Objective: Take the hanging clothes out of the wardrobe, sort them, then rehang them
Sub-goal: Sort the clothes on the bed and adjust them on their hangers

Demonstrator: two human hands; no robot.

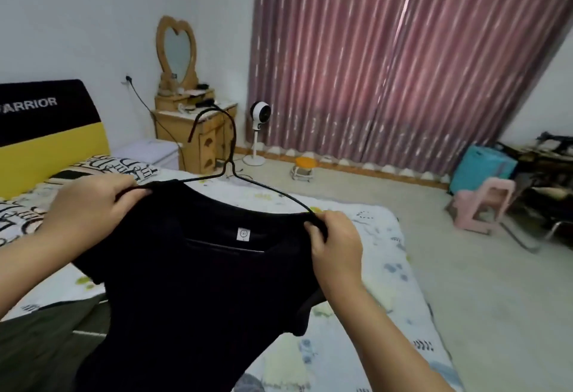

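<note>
Above the bed (366,230), both hands pinch a black shirt (198,283) at its shoulders: left hand (90,205), right hand (336,241); hanger (231,156) seemingly inside.

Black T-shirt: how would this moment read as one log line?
black T-shirt on wire hanger | left hand, right hand grip shoulders | over bed

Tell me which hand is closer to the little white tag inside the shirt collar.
Right. The right hand pinches the black shirt's shoulder just right of the white tag; the left hand holds the opposite shoulder, farther away on the tag's left.
</note>
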